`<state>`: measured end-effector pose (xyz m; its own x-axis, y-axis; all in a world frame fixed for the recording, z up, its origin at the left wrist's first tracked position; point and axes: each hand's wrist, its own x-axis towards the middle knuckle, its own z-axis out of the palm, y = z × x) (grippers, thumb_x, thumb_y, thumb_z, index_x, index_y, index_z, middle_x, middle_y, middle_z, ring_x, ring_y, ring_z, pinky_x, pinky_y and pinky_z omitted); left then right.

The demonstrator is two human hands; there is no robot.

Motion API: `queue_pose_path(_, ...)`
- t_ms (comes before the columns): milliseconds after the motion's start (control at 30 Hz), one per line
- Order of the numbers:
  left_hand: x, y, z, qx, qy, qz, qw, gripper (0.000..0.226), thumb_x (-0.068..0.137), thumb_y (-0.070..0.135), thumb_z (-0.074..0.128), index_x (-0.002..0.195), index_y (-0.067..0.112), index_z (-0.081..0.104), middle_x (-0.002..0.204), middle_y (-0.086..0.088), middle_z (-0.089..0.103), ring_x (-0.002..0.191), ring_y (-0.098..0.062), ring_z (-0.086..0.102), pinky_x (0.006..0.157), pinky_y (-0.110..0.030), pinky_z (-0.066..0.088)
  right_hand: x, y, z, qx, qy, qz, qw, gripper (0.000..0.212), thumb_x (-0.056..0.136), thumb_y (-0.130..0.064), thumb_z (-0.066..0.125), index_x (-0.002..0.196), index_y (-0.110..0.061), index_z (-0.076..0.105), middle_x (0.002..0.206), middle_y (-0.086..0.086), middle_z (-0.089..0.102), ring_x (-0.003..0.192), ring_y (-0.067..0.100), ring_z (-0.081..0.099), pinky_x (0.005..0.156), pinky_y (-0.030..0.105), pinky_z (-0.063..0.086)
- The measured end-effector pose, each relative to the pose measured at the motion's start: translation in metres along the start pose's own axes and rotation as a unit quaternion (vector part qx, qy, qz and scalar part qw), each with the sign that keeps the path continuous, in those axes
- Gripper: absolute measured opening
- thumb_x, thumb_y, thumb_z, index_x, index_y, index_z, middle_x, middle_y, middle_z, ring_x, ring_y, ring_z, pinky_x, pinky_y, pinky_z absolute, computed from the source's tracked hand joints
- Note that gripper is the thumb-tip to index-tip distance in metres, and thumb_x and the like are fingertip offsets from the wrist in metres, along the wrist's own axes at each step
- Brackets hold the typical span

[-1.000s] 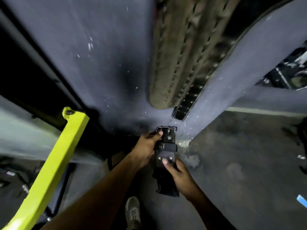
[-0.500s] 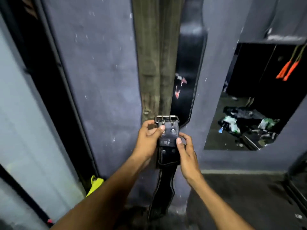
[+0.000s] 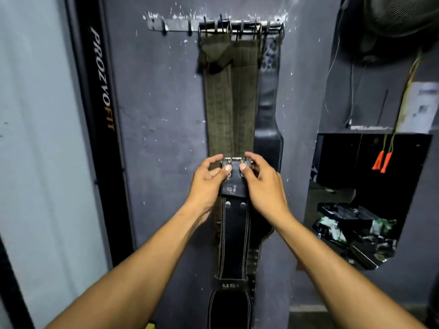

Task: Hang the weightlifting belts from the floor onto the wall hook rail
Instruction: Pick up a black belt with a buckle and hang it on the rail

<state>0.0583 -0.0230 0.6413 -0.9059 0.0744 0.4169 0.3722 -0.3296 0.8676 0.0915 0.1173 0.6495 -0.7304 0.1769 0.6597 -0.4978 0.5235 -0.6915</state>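
Belt [image 3: 234, 236]: hangs buckle-up, ready for a hook.
Left hand [image 3: 206, 184]: pinches buckle's left side.
Right hand [image 3: 263, 184]: pinches right, steadying.
Rail [image 3: 180, 25]: far above, left hooks free.

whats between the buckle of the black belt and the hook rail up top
In the head view, two olive belts hang down the wall between the buckle and the hook rail.

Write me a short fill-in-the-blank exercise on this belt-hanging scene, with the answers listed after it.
1. Both hands, left hand and right hand, hold the black belt at its metal ____ end.
2. The olive belts hang from the hook rail on the ____.
3. The free hooks are at the rail's ____ end.

Answers: buckle; wall; left
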Motion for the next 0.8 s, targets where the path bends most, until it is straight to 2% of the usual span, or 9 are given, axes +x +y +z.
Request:
queue_pose_path(133,0.012,0.032,-0.003,-0.034,-0.021,0.011,0.999,0.047,0.099,0.005,0.063,0.143,0.008,0.046,0.116,-0.023,0.073,0.1,-0.029,0.07,0.101,-0.051,0.052,0.015,-0.027,-0.002,0.038,0.004,-0.007,0.999,0.06,0.102,-0.031,0.064,0.158,-0.027,0.041,0.126,-0.015,0.063,0.121,-0.005,0.056,0.093,-0.001,0.04)
queue_pose_path(267,0.019,0.057,-0.005,-0.048,-0.061,-0.013,0.997,0.039,0.101,0.002,0.058,0.139,0.001,0.05,0.112,-0.015,0.074,0.094,-0.021,0.072,0.103,-0.05,0.054,0.032,-0.036,0.004,0.098,0.006,0.043,0.994,0.085,0.086,-0.054,0.071,0.159,-0.028,0.037,0.14,0.0,0.068,0.128,0.011,0.064,0.116,0.039,0.046)
queue_pose_path(300,0.02,0.059,-0.006,-0.042,-0.066,-0.015,0.997,0.035,0.101,0.002,0.057,0.136,-0.001,0.053,0.109,-0.013,0.074,0.092,-0.02,0.072,0.101,-0.048,0.054,0.033,-0.035,0.004,0.124,-0.002,0.047,0.991,0.079,0.082,-0.054,0.071,0.153,-0.03,0.047,0.136,0.0,0.071,0.125,0.012,0.067,0.115,0.044,0.048)
queue_pose_path(367,0.02,0.063,-0.01,0.009,-0.064,-0.005,0.998,0.029,0.102,0.01,0.059,0.131,0.007,0.059,0.107,-0.008,0.073,0.092,-0.018,0.071,0.096,-0.042,0.055,0.033,-0.038,0.004,0.154,-0.022,0.024,0.987,0.038,0.089,-0.038,0.072,0.126,-0.043,0.069,0.118,-0.002,0.079,0.112,0.014,0.074,0.11,0.051,0.051)
queue_pose_path(400,0.021,0.064,-0.012,0.062,-0.055,0.011,0.996,0.027,0.101,0.018,0.062,0.129,0.014,0.062,0.111,-0.006,0.071,0.099,-0.017,0.07,0.099,-0.039,0.055,0.033,-0.041,0.003,0.163,-0.018,0.016,0.986,0.029,0.092,-0.03,0.071,0.116,-0.046,0.071,0.112,-0.003,0.081,0.109,0.016,0.075,0.109,0.053,0.052)
queue_pose_path(500,0.026,0.065,-0.016,0.235,0.004,0.087,0.968,0.028,0.096,0.037,0.068,0.122,0.027,0.066,0.128,-0.005,0.047,0.116,-0.015,0.056,0.113,-0.028,0.041,0.037,-0.047,-0.001,0.196,-0.013,0.011,0.981,0.032,0.096,-0.022,0.07,0.122,-0.04,0.066,0.11,-0.001,0.081,0.109,0.019,0.076,0.109,0.052,0.053)
queue_pose_path(567,0.03,0.068,-0.015,0.25,0.019,0.162,0.954,0.025,0.095,0.036,0.07,0.116,0.025,0.067,0.126,-0.002,0.049,0.115,-0.011,0.054,0.11,-0.027,0.04,0.043,-0.052,-0.003,0.232,-0.019,-0.001,0.973,0.029,0.097,-0.019,0.069,0.125,-0.03,0.068,0.112,0.004,0.081,0.108,0.023,0.076,0.107,0.053,0.054)
queue_pose_path(700,0.038,0.088,0.0,0.222,0.027,0.253,0.941,0.012,0.097,0.027,0.068,0.093,0.017,0.062,0.092,0.001,0.07,0.085,-0.017,0.063,0.084,-0.031,0.051,0.055,-0.07,-0.011,0.246,0.009,-0.018,0.969,0.012,0.1,-0.015,0.067,0.107,-0.024,0.072,0.096,0.001,0.083,0.088,0.013,0.077,0.096,0.046,0.06)
queue_pose_path(800,0.048,0.105,0.013,0.222,0.087,0.271,0.933,0.036,0.099,0.033,0.063,0.072,0.01,0.053,0.059,0.005,0.049,0.059,-0.013,0.041,0.06,-0.034,0.04,0.064,-0.077,-0.015,0.123,0.047,-0.059,0.99,0.008,0.096,-0.035,0.07,0.101,-0.03,0.074,0.087,-0.008,0.082,0.084,0.006,0.077,0.09,0.043,0.061)
